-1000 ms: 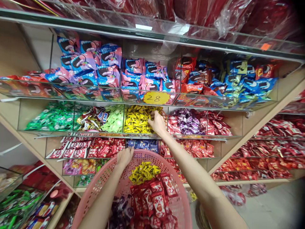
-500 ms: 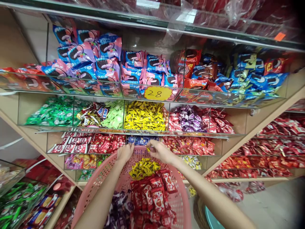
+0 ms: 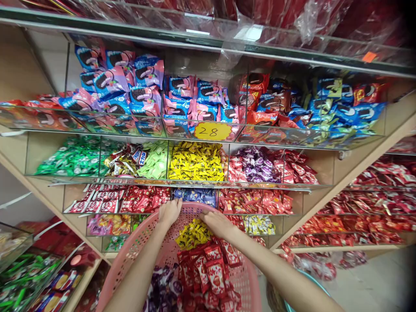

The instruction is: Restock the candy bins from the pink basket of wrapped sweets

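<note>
A pink plastic basket (image 3: 125, 255) with small holes stands below the shelves. My left hand (image 3: 169, 213) is closed on its far rim. My right hand (image 3: 216, 223) reaches in over the rim to the right, just above the yellow candies (image 3: 193, 234); its fingers are curled down, their tips hidden, and what they hold, if anything, cannot be seen. Red packets (image 3: 214, 275) and dark purple candies (image 3: 162, 286) lie in the basket nearer to me.
Glass-fronted shelves hold yellow candies (image 3: 196, 161), green candies (image 3: 76, 156), blue-pink cookie packs (image 3: 112, 82) and a yellow "28" label (image 3: 212, 131). Red candies (image 3: 377, 199) fill shelves at right. A blue-green rim (image 3: 313, 281) shows at lower right.
My right hand has moved down from the basket's far rim toward the yellow candies inside. My left hand stays on the rim. The view has shifted slightly.
</note>
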{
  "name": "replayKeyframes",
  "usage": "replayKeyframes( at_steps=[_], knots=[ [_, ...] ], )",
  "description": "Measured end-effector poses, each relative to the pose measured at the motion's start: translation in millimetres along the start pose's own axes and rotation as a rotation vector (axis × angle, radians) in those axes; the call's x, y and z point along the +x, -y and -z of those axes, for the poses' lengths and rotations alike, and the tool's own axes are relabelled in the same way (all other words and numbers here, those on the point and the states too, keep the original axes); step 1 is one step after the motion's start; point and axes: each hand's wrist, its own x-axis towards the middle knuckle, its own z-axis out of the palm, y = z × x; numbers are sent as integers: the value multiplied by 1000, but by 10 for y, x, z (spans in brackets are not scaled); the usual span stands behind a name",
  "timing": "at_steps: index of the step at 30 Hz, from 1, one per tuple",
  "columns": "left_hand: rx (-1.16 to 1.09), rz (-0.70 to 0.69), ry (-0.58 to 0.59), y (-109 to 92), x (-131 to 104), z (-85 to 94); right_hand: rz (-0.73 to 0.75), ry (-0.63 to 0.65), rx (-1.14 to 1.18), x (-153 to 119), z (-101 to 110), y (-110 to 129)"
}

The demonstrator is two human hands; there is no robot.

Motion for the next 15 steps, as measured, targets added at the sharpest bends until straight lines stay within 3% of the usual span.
replayKeyframes(
  at_steps=[3,6,11,15],
  knots=[
    [1,4,-8,8,6,-20,9,31,-50,-26,89,34],
    [4,7,-8,16,13,-42,49,-22,-24,-59,285,66],
    [9,-2,-25,23,15,-53,110,-225,53,-19,897,6],
    [17,-7,-21,16,8,-41,20,-370,-49,176,1342,-193]
  ],
)
